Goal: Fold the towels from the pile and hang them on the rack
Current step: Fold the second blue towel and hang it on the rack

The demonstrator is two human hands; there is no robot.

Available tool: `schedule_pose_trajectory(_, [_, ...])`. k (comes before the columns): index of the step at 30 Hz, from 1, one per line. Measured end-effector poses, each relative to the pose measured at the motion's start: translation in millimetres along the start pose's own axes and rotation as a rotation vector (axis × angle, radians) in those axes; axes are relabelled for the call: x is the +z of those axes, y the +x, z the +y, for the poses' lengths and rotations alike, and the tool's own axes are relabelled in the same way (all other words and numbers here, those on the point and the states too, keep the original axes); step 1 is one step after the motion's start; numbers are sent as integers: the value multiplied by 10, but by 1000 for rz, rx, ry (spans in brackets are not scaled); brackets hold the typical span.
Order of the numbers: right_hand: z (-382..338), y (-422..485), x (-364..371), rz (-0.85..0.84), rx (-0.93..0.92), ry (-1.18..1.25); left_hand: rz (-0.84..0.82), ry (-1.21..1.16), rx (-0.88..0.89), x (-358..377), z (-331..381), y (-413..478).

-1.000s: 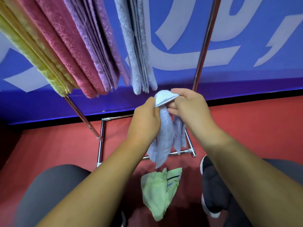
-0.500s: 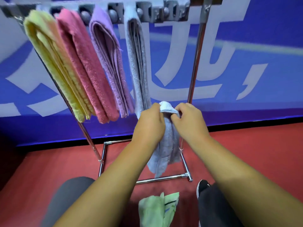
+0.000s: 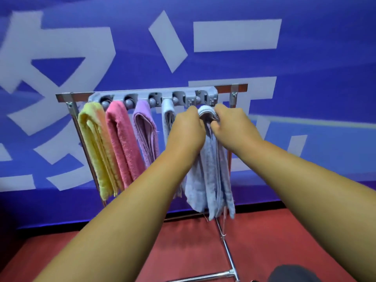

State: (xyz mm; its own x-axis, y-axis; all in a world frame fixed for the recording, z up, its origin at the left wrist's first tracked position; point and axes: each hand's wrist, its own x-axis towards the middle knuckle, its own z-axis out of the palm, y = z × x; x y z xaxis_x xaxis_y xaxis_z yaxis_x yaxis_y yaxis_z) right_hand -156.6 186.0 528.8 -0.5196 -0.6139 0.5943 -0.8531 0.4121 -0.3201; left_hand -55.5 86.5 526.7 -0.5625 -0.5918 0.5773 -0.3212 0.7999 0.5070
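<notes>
Left hand (image 3: 186,127), right hand (image 3: 230,123) both pinch blue towel (image 3: 209,176) at fold; keep layers bunched, push up into clip 5 (image 3: 204,97).

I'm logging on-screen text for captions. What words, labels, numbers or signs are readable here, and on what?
On the blue backdrop: large white character strokes, cropped and blurred, not readable.
On the grey clip bar of the rack: no legible marking.
On the light blue towel gripped by left hand and right hand: no print or tag shows.
</notes>
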Motion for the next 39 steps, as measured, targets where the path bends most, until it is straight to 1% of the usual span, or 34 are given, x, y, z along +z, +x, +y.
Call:
schedule_pose_trajectory(3, [-79, 280, -197, 79, -36, -15, 86, 23, 4, -159, 139, 270])
schedule_pose_trajectory(5, [-105, 434, -249, 99, -18, -67, 144, 15, -6, -222, 178, 411])
schedule_pose_trajectory(7, [-124, 530, -243, 35, 15, -151, 125, 84, -26, -247, 189, 480])
schedule_pose_trajectory(9, [-129, 605, -224, -1, 39, -147, 87, 174, -38, -269, 199, 525])
schedule_pose_trajectory(15, [-194, 868, -246, 42, 18, -116, 113, 284, -54, -404, 213, 749])
schedule_pose_trajectory(20, [-201, 1042, -159, 39, 13, -121, 123, 321, -66, -348, 98, 885])
schedule_pose_trajectory(22, [-183, 1036, -99, -5, 1, -134, 81, 365, -32, -291, 45, 853])
schedule_pose_trajectory(23, [-164, 1008, -54, -40, -16, -148, 34, 402, -14, -265, 48, 828])
schedule_pose_trajectory(26, [-59, 871, 137, -136, -43, -172, -239, 538, 37, -191, 48, 729])
schedule_pose_trajectory(27, [-24, 831, 195, -146, -36, -150, -250, 562, 70, -176, 28, 709])
schedule_pose_trajectory(30, [41, 778, 312, -107, 5, -47, -128, 561, 175, -118, -54, 599])
schedule_pose_trajectory(33, [50, 797, 385, -61, 69, 35, -53, 485, 146, -69, -71, 565])
schedule_pose_trajectory(35, [41, 811, 413, -51, 93, 61, -38, 458, 125, -23, -57, 638])
schedule_pose_trajectory(39, [29, 788, 457, -34, 107, 137, -76, 554, 107, 57, -63, 725])
